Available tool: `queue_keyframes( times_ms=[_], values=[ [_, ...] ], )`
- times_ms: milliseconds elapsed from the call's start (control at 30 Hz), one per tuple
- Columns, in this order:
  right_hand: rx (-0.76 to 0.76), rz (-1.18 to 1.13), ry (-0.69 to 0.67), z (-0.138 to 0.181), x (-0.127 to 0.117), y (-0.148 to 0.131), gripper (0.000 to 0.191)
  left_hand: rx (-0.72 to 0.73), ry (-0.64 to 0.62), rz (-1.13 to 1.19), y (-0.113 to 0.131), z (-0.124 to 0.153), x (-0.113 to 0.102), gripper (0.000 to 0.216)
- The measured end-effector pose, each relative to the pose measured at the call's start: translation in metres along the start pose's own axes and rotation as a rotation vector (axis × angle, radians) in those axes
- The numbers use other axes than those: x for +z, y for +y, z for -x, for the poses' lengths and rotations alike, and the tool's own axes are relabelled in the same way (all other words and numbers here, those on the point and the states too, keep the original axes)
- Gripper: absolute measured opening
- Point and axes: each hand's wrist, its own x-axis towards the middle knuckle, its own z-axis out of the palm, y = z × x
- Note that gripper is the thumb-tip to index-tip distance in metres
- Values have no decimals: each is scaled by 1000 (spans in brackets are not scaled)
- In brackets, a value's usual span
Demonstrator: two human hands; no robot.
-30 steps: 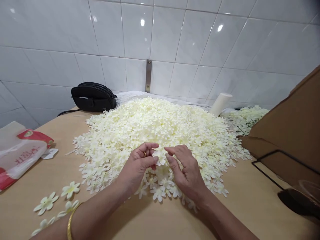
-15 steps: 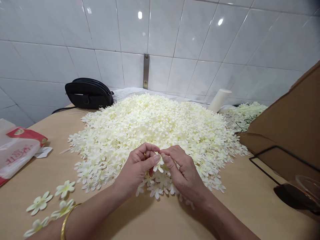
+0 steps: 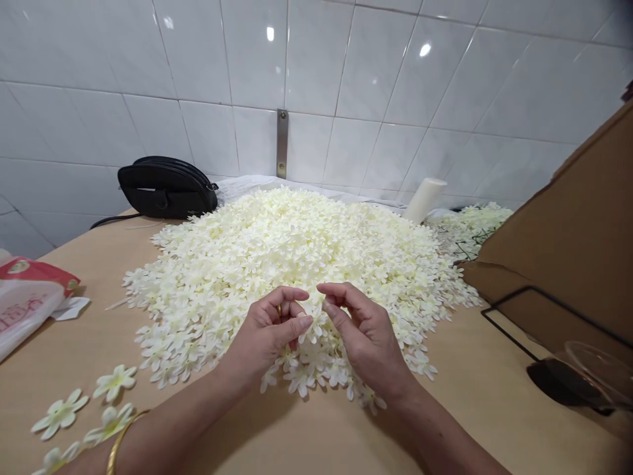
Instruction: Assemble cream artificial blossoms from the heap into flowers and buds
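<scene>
Grip of the left hand (image 3: 271, 330) seems to be closed, thumb against bent fingers, on a small cream-white artificial flower with rounded petals (image 3: 313, 330), held just above the near edge of a broad heap of similar loose flowers (image 3: 297, 244). Close beside it, the right hand (image 3: 368, 333) has its index fingertip apart from the thumb; whether its lower fingers pinch anything, I cannot tell. Four yellow-centred flowers (image 3: 62, 414) lie apart at the lower left of the pale wooden table (image 3: 316, 439). Judging by that, little is done and most remains heaped, though whether those four are finished is unclear.
</scene>
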Motion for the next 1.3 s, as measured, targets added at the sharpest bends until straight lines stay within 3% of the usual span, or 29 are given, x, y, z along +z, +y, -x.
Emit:
queue_keyframes(
  times_ms=[167, 367, 667, 867, 1000, 1300],
  values=[
    [-6, 49, 45, -2, -2, -4, 18, 29, -5, -13, 0, 1, -1, 23],
    [-30, 166, -80, -1, 0, -7, 17, 66, -25, -19, -1, 3, 1, 24],
    [98, 245, 156, -12, -17, 5, 25, 53, 68, -44, 2, 1, 1, 22],
    [-64, 527, 172, -15, -15, 21, 14, 49, 53, -24, 2, 0, 1, 19],
    [-145, 527, 206, -12, -12, 17, 15, 29, 57, -9, 3, 1, 3, 19],
    [-232, 407, -39, -2, 1, 1, 18, 28, 59, 14, 3, 1, 4, 21]
  ],
)
